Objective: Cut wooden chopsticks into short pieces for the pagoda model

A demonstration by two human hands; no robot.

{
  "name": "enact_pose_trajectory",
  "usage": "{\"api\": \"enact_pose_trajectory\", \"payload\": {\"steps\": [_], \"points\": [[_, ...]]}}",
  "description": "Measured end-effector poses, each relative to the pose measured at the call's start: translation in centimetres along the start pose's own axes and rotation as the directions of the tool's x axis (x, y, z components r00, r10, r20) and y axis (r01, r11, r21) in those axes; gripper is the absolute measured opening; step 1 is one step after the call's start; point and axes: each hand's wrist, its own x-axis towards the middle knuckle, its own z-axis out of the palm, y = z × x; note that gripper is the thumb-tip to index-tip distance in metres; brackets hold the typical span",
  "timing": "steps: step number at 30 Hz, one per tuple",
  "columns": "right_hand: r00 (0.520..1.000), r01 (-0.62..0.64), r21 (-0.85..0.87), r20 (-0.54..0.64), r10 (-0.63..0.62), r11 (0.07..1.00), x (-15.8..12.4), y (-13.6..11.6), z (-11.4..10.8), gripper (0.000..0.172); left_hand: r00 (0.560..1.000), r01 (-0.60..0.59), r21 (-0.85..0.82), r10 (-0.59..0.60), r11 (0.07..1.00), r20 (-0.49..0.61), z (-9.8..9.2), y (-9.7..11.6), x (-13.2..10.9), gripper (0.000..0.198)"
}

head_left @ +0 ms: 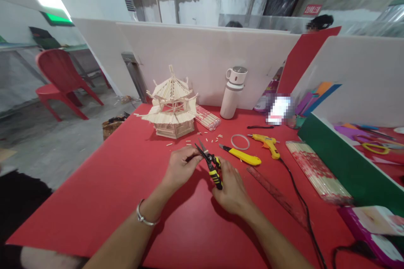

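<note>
My right hand (232, 187) is wrapped round the black and yellow handles of a pair of snips (215, 177), whose blades are parted and point away to the upper left. Close beside the blades, my left hand (183, 166) is closed in a pinch. A short pale stick (205, 151) shows at its fingertips, between the blades; most of it is hidden. Beyond my hands stands a pavilion model (173, 109) built of thin wooden sticks. Several short cut stick pieces (206, 139) lie scattered in front of it.
On the red table (104, 201) are a yellow utility knife (244, 156), a clear ring (240, 142), a yellow glue gun (267, 143) with a black cord, a ruler (277, 197) and stick packs (318, 170). A white bottle (232, 94) stands near the white partition (195, 50).
</note>
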Motion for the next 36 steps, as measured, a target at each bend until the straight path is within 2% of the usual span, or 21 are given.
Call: {"api": "enact_pose_trajectory", "payload": {"steps": [6,12,17,22,32,36], "points": [[1.000,0.014,0.015,0.017,-0.014,1.000,0.2,0.7,0.4,0.084,0.998,0.005,0.008,-0.005,1.000,0.058,-0.2,-0.3,-0.1,0.025],[0.999,0.020,0.045,0.031,-0.022,0.999,0.1,0.8,0.1,0.088,0.997,0.002,-0.044,0.001,0.999,0.077,-0.1,-0.1,0.0,0.028],[0.998,0.046,0.056,0.032,-0.048,0.997,0.1,0.4,-0.4,0.082,0.995,0.001,-0.031,0.002,1.000,0.097,-0.5,0.2,0.1,0.025],[0.999,0.021,0.059,0.032,-0.023,0.998,0.0,-0.1,-0.5,0.071,0.996,-0.007,-0.004,0.008,1.000,0.094,-0.5,-0.3,-0.1,0.027],[0.998,-0.042,0.013,0.057,0.041,0.999,0.0,-0.5,-0.7,0.068,0.996,0.021,0.012,-0.022,1.000,0.085,0.0,-0.6,0.0,0.024],[0.997,-0.056,-0.002,0.045,0.056,0.998,0.1,-0.5,-0.7,0.068,0.997,0.069,0.039,-0.070,0.997,0.042,0.1,-0.6,-0.1,0.019]]}}
